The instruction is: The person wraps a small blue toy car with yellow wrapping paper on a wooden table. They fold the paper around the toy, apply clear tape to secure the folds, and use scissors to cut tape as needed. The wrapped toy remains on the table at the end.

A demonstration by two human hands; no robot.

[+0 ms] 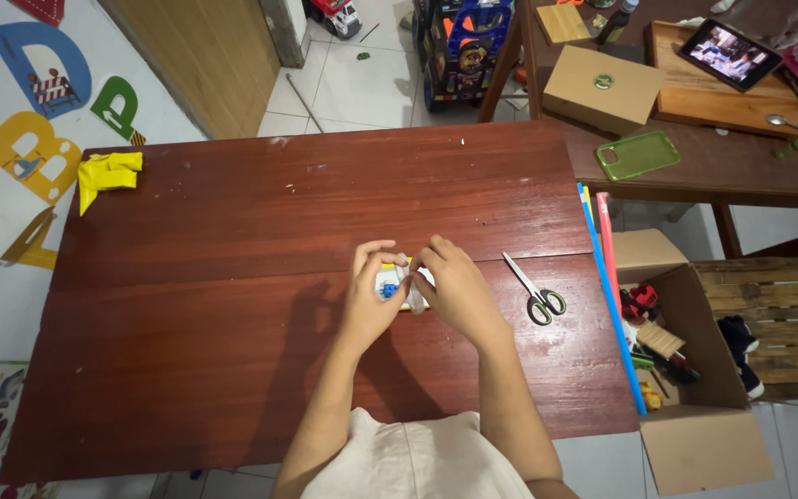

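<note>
Head view: working at the middle of the worktop (233,370). Pinching a small white packet (397,283) with yellow and blue marks between left hand (371,300) and right hand (450,291), both grips closed on it, fingertips meeting over its top edge. Holding the packet low, just over the wood, probably best for steady fingers. Lying at three o'clock of the hands, near: scissors (536,294). Lying at ten o'clock, well apart: yellow paper (106,176). Standing beyond the three-o'clock edge: open box (695,370).
</note>
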